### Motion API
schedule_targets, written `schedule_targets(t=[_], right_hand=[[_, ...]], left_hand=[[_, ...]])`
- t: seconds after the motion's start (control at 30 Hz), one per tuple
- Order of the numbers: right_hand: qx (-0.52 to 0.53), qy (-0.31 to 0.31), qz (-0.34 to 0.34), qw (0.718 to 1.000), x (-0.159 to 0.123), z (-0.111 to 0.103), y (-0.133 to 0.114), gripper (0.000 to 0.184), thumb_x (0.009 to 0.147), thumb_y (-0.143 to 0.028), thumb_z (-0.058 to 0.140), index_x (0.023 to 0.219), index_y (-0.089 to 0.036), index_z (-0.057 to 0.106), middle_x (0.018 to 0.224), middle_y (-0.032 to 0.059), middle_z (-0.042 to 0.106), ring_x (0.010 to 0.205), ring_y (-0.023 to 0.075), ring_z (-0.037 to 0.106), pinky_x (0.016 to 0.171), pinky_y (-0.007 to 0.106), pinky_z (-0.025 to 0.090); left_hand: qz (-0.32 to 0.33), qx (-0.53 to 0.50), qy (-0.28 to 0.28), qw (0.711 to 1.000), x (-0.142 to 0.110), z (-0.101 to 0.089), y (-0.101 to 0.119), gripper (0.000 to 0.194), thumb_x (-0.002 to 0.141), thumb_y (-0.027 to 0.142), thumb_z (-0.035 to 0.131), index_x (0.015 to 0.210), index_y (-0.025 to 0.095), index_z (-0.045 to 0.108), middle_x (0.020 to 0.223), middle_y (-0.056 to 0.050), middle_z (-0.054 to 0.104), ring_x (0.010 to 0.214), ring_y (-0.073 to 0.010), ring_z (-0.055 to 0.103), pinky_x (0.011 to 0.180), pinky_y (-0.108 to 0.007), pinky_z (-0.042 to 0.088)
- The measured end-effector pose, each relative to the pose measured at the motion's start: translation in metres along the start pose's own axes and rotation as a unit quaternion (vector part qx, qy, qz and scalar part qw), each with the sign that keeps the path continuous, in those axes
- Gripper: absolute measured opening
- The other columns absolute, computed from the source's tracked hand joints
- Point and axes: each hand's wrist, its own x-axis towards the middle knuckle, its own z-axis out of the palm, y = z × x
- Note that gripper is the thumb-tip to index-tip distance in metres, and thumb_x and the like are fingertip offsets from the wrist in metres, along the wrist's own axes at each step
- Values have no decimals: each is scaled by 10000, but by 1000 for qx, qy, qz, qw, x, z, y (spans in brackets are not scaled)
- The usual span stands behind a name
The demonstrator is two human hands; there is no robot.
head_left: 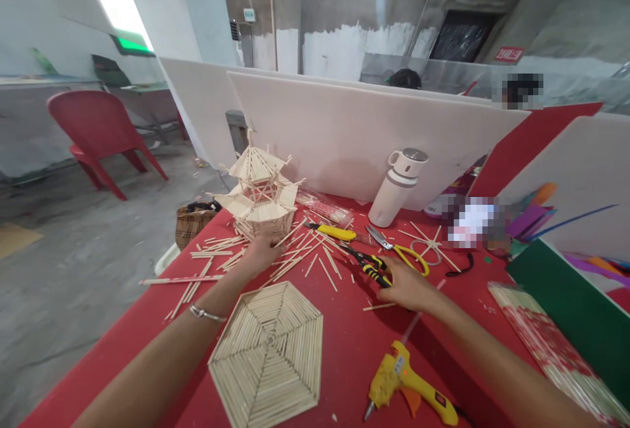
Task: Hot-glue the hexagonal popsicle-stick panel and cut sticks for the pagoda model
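My left hand [262, 255] reaches among loose wooden sticks [298, 258] just in front of a pagoda model [256, 195] made of sticks. Its fingers are closed, and one thin stick sticks out from them; the fingertips are partly hidden. My right hand [406, 285] grips the black and yellow handles of a pair of pliers [367, 261], whose jaws point left toward the sticks. Nearest to me lies a flat heptagon-like panel [270, 356] of sticks laid in rings. A yellow glue gun [403, 382] rests below my right hand, nozzle toward me.
Beyond the pliers lie a yellow utility knife [337, 232] and yellow-handled scissors [408, 254]. A white flask [398, 188] stands before a white partition board [344, 132]. At right are bagged sticks [546, 342] and a green board [581, 310]. The red table's [123, 356] left edge borders the floor.
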Motion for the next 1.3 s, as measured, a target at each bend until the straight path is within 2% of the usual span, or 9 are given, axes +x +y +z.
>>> schedule_targets(t=[0.23,0.37,0.47,0.63,0.77,0.9,1.07,1.17,1.3], right_hand=[[-140,38,54,988,9,18,8,896,742,-607,639,1440,-81,441,1355,233,545,1229,388,532,954,440,410],[-189,85,17,978,7,17,-1,889,753,-675,622,1426,-113,474,1343,229,541,1242,409,502,989,494,369],[-187,131,-59,972,6,10,-19,731,823,-604,602,1406,-173,506,1349,185,539,1236,374,499,1000,491,366],[-117,44,-160,979,8,8,-65,342,889,-402,596,1156,-205,680,1108,106,643,1045,259,604,891,357,444],[-108,21,-216,970,7,18,-94,266,877,-346,629,1079,-191,705,1064,93,644,1003,241,611,866,336,448],[-93,17,-232,968,4,19,-111,288,883,-346,628,1104,-184,716,1026,93,646,1001,239,611,881,343,446],[1,28,-217,976,6,18,-123,340,873,-387,652,1158,-213,715,1014,80,645,930,221,614,831,340,460],[122,77,-205,968,15,20,-134,387,876,-453,644,1170,-209,707,921,54,627,816,185,591,765,315,471],[279,150,-241,917,26,20,-146,273,914,-393,587,783,-200,730,829,26,622,831,165,591,802,288,473]], left_hand=[[3,90,-23,996,-5,-3,-9,275,686,406,594,545,174,550,506,35,395,521,-113,321,521,-265,205],[13,138,-44,989,-9,-5,-5,299,743,407,539,548,182,504,523,38,366,528,-113,318,520,-263,219],[23,189,-67,979,-14,-7,2,278,739,363,561,538,177,510,526,36,396,533,-112,359,528,-256,246],[4,294,-76,953,-24,3,13,95,653,220,615,570,176,615,560,-15,568,591,-170,527,576,-271,341],[7,330,-55,942,-29,13,11,44,638,157,618,640,175,658,770,-109,699,802,-254,634,701,-319,427],[33,292,-38,955,-27,6,5,49,679,173,616,630,170,619,763,-97,679,788,-247,627,710,-327,437],[106,150,-55,981,-27,-11,15,259,873,347,495,699,169,569,677,-27,594,644,-167,556,620,-273,434],[175,57,-105,977,-33,1,29,302,928,400,430,781,165,551,723,-21,602,668,-147,569,643,-255,469],[237,-6,-160,958,-35,34,41,340,973,394,324,837,162,532,729,-23,594,669,-136,569,656,-250,490]])
